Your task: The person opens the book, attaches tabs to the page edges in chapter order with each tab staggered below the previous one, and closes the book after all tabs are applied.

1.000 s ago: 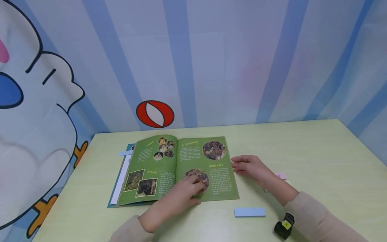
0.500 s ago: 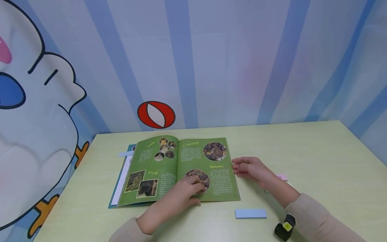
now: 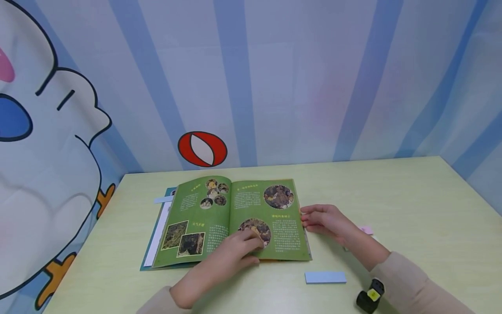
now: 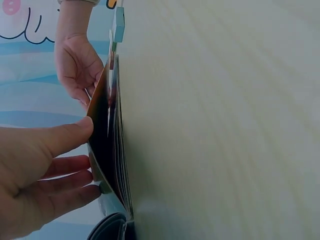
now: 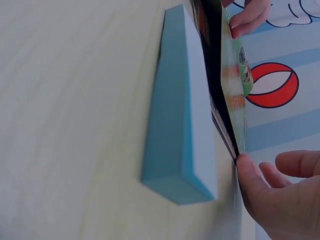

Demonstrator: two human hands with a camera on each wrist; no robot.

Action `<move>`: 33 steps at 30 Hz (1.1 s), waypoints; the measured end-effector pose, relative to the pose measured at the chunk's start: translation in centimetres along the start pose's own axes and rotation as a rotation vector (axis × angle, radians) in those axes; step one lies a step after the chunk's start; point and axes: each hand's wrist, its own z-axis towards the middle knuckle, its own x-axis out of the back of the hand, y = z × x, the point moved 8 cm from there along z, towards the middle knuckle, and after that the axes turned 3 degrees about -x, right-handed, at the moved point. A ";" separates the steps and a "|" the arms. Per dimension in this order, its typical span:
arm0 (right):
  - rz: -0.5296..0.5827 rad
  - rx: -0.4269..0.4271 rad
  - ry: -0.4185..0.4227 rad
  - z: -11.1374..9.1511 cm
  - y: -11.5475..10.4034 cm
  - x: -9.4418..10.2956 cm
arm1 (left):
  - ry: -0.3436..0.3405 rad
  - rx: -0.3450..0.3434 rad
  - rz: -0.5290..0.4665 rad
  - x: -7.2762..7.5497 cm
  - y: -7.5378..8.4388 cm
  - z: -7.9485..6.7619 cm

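Note:
An open book (image 3: pixel 280 235) with green pages and round photos lies on the table. My left hand (image 3: pixel 235 250) rests on the lower part of its right page with fingers slightly bent. In the left wrist view, the left thumb (image 4: pixel 75 134) lies at the lower page edge, and a dark gap shows between the leaves. My right hand (image 3: pixel 329 222) touches the book's right edge with loosely extended fingers. In the right wrist view, the right thumb (image 5: pixel 250 175) meets the page edges. A light-blue oblong block (image 3: pixel 325 277) lies in front of the book.
A light-blue strip (image 3: pixel 162 199) sticks out from the book's left side. A small pink paper (image 3: pixel 367 230) lies partly hidden behind the right forearm. A black device (image 3: pixel 370 296) sits by the right sleeve. A striped curtain (image 3: pixel 270 87) borders the table's back edge.
The right-hand leaf has lifted slightly, with orange edges showing below it at the bottom and right. My left hand has shifted a little to the left. The right hand has barely moved.

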 end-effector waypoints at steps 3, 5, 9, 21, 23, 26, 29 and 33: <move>0.001 0.000 -0.006 -0.1 0.0 0.0 | 0.015 -0.015 0.017 0.2 0.2 -0.2; 0.004 0.001 -0.009 -0.1 0.0 0.0 | 0.035 -0.034 0.025 0.5 0.3 -0.4; 0.016 -0.002 -0.009 -0.1 0.0 0.0 | 0.070 -0.066 0.031 1.0 0.6 -0.8; 0.093 -0.046 -0.031 0.3 0.1 -1.0 | 0.084 -0.085 0.051 1.3 0.8 -0.9; 0.104 -0.049 -0.036 0.4 0.0 -1.3 | 0.087 -0.094 0.060 1.2 0.8 -0.9; 0.122 -0.049 -0.030 0.6 -0.2 -1.6 | 0.088 -0.104 0.074 1.1 0.9 -0.8; 0.127 -0.041 -0.030 0.6 -0.5 -1.8 | 0.082 -0.103 0.078 1.0 0.8 -0.7; 0.134 -0.039 -0.019 0.8 -0.8 -1.8 | 0.072 -0.098 0.079 0.8 0.7 -0.6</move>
